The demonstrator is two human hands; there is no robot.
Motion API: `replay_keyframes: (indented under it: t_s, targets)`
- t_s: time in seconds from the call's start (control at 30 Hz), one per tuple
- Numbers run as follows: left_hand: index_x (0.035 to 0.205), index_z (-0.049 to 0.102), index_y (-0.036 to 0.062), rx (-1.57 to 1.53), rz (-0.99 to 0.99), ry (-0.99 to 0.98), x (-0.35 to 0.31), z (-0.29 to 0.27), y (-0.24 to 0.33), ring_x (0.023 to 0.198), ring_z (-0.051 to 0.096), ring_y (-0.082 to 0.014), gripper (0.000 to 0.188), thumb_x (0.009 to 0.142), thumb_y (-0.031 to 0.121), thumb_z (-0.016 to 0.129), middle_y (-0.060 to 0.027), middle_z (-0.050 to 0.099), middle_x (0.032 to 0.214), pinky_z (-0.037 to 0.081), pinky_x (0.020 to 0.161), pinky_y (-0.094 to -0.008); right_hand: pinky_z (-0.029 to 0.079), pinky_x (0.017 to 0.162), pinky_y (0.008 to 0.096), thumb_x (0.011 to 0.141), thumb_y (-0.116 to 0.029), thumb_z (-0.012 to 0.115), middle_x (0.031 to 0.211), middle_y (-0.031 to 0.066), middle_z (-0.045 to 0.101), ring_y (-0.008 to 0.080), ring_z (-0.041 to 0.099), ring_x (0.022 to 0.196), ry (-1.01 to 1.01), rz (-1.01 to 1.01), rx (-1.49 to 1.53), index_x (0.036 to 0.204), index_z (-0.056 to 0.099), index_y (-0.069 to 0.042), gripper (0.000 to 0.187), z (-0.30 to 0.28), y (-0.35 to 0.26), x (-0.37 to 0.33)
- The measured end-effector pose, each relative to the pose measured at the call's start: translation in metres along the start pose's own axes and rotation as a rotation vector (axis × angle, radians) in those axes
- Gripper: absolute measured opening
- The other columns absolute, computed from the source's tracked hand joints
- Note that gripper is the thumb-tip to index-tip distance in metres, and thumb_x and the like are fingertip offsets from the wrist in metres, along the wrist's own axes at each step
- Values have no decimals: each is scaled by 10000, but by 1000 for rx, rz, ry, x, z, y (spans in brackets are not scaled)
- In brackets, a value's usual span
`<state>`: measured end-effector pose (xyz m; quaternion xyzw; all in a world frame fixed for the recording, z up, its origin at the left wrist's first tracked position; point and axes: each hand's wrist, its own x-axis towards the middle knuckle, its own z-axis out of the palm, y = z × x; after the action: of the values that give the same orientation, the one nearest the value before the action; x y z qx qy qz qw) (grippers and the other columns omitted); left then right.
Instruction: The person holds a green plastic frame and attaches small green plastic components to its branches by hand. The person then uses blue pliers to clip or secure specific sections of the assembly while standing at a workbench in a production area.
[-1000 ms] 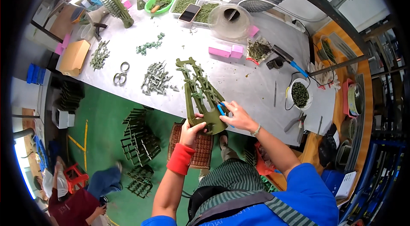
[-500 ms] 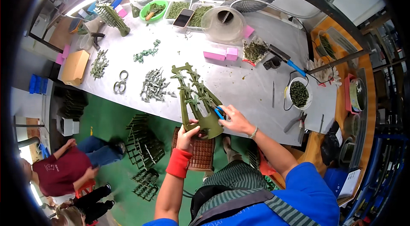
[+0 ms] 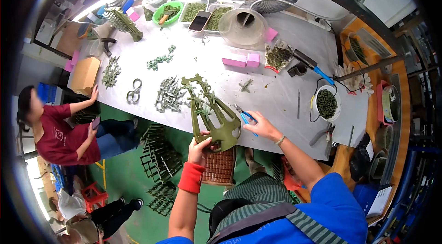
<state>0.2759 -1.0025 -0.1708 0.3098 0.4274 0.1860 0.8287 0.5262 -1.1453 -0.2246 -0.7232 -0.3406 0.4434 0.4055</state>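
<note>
My left hand [image 3: 198, 150] is closed around the lower edge of an olive-green, fan-shaped frame [image 3: 222, 135] with long slats and small branching pieces attached between them. It is held tilted over the table's front edge. In my right hand [image 3: 264, 127] is a pair of blue-handled cutting pliers [image 3: 246, 116]; their jaws are apart from the frame, just to its right. A small green cross-shaped piece [image 3: 246, 86] lies on the table beyond the pliers. Left of the frame sits a pile of grey-green small branched parts [image 3: 168, 95].
A white bowl of green pellets [image 3: 327, 102], other pliers [image 3: 328, 137] and a blue-handled tool [image 3: 322, 76] are at right. A clear funnel [image 3: 230, 29], pink blocks [image 3: 235, 61] and parts trays stand farther back. A co-worker [image 3: 69, 133] leans on the table at left.
My right hand and the pliers have moved right, off the frame, and the frame has turned. A cross-shaped piece now lies on the table. The co-worker at left has risen, one hand on the table.
</note>
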Motion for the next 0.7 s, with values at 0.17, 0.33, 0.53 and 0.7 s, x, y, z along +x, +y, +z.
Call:
replay_keyframes:
  t_s: [0.17,0.33,0.53,0.7]
  targets:
    - [1123,569,19,-34,-26,-24,-4,-5,4,761,585,-154,279,858,9,656,-76,628,980,495,671,-284,416,942,420,695,-426,682,1078,142,526,336,498,1042,49,-242,-387,1298,536,-115,693,11,-23,16]
    - [1132,576,32,2,0,-45,-8,-4,2,783,598,-138,294,854,1,666,-65,628,988,505,655,-267,418,950,413,703,-437,694,1103,150,508,339,488,1055,69,-214,-426,1307,522,-93,716,26,-39,30]
    - [1142,582,42,6,-9,-57,-9,0,-3,799,608,-128,298,860,-7,665,-35,626,984,517,673,-261,408,982,419,723,-478,709,1117,175,484,347,480,1062,106,-219,-400,1352,497,-39,796,39,-42,34]
    - [1139,576,42,44,-22,-76,-11,5,-3,831,636,-159,306,849,-2,665,-80,655,1012,523,699,-279,417,987,410,743,-490,705,1123,191,484,356,496,1075,126,-239,-414,1373,490,-1,826,46,-42,37]
